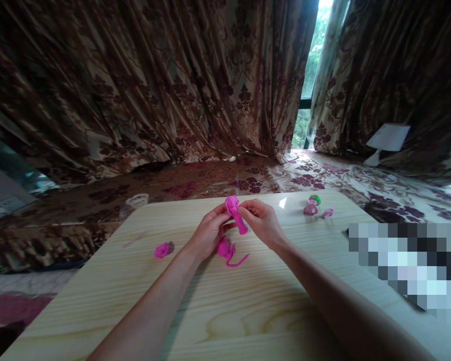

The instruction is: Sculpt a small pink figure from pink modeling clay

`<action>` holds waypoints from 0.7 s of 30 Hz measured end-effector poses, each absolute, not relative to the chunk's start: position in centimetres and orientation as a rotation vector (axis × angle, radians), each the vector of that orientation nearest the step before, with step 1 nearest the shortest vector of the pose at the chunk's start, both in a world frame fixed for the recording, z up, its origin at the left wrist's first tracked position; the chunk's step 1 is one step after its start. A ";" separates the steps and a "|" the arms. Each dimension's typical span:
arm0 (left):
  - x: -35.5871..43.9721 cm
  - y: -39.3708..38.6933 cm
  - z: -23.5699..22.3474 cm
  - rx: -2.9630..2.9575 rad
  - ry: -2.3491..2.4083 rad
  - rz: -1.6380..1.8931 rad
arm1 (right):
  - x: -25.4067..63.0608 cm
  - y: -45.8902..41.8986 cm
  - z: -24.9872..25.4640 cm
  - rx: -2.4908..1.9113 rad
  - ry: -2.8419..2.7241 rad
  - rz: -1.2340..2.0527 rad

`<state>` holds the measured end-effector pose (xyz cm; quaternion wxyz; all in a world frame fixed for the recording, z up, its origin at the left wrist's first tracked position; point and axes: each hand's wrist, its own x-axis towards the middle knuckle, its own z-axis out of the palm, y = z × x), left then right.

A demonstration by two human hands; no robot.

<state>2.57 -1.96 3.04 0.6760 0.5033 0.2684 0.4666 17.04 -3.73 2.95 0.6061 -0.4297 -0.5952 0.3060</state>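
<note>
Above the middle of the table [225, 306], both hands hold a bright pink, rolled piece of what looks like modelling clay [232, 204], shaped like a rosebud. A flat tail of it hangs down to the right. My left hand [210, 231] is closed around its left side and underside. From the right, my right hand [263, 220] pinches the edge of it between thumb and fingers. On the table just below lies a pink clay lump [224, 248] with a thin curled strand [237, 263]. Further left sits a pink, flower-like clay piece [162, 249].
Far right on the table are a green ball with pink dots [314, 199], a pink ring-like piece [310, 208] and a smaller pink piece [327, 213]. A thin pale pink strip [134, 239] lies left. A blurred-out object [413, 265] covers the right edge. A lamp [389, 138] stands behind.
</note>
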 end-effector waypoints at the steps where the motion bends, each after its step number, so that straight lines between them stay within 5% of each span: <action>1: 2.6 -2.0 3.0 1.145 0.610 1.048 | 16.9 -3.9 3.0 -0.994 -1.374 0.727; 21: 2.5 -1.9 2.9 1.188 0.643 1.048 | 17.2 -3.6 2.9 -0.936 -1.289 0.787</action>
